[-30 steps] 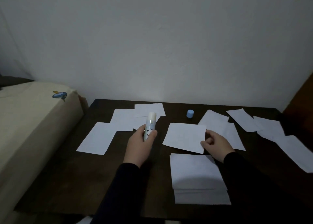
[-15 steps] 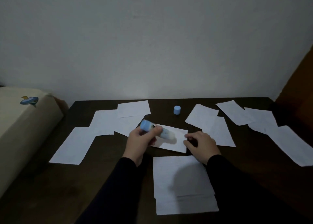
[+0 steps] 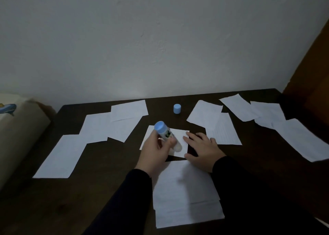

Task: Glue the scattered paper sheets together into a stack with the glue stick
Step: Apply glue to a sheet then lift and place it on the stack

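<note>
L hand point(image 3: 154, 152) gripped the glue stick point(image 3: 167, 137), fingers curled round its mid-body, thumb on the near side. Stick was tilted: blue base end up and toward the far-left, tip down on the sheet point(image 3: 179, 138) at center of the tabletop point(image 3: 106, 190). Tip end touched the paper just right of the L thumb; exact contact pt blurred.

R hand point(image 3: 203, 150) lay flat, fingers straight and spread, released, gripping nothing. Fingertips point(image 3: 189, 137) pressed the sheet's right edge; palm sat on bare tabletop just right of it. Hands were near each other, stick between them, w/ the sheet under both.

Stack point(image 3: 185, 195) sat nearest the camera, just below the sheet, edges slightly offset so lower layers showed at the bottom. R wrist overlapped its upper-right corner; can't tell if touching.

Cap point(image 3: 177, 108) stood upright on the tabletop beyond the sheet, apart from both hands.

Loose sheets: left group point(image 3: 99, 128) of four, partly overlapping, running from far center down to near-left. Right group point(image 3: 220, 126) of two overlapping, just right of R hand. Far-right group point(image 3: 277, 121) of about three overlapping, reaching the right frame edge.

Both sleeves dark. Scene dim, detail on stick label not readable.
</note>
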Demonstrator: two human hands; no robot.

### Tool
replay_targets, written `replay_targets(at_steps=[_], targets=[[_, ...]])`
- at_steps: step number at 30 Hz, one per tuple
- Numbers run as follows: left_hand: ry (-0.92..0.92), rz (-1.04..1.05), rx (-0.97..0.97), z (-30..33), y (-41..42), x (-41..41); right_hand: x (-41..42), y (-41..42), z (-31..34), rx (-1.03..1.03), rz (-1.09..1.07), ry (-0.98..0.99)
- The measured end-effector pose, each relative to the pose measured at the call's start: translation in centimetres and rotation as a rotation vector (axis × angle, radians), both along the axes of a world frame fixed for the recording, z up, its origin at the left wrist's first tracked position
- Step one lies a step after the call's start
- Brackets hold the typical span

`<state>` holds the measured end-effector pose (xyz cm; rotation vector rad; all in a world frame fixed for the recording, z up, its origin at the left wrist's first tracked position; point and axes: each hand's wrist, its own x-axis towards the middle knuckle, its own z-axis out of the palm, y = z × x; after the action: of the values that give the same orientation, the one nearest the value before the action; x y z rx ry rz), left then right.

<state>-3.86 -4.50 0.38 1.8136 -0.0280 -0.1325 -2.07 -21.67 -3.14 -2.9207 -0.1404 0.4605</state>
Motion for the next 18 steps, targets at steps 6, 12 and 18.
replay_targets(at_steps=[6,12,18], targets=[[-0.205,-0.150,0.299,-0.8,-1.0,-0.5,-0.3,0.1,-0.4,0.016,-0.012,-0.025],[-0.190,-0.193,0.408,-0.8,-0.7,0.1,-0.3,0.1,-0.5,0.017,-0.029,-0.040],[-0.150,-0.130,0.495,-0.3,1.1,1.0,-0.3,0.0,-0.3,0.022,-0.014,-0.020]])
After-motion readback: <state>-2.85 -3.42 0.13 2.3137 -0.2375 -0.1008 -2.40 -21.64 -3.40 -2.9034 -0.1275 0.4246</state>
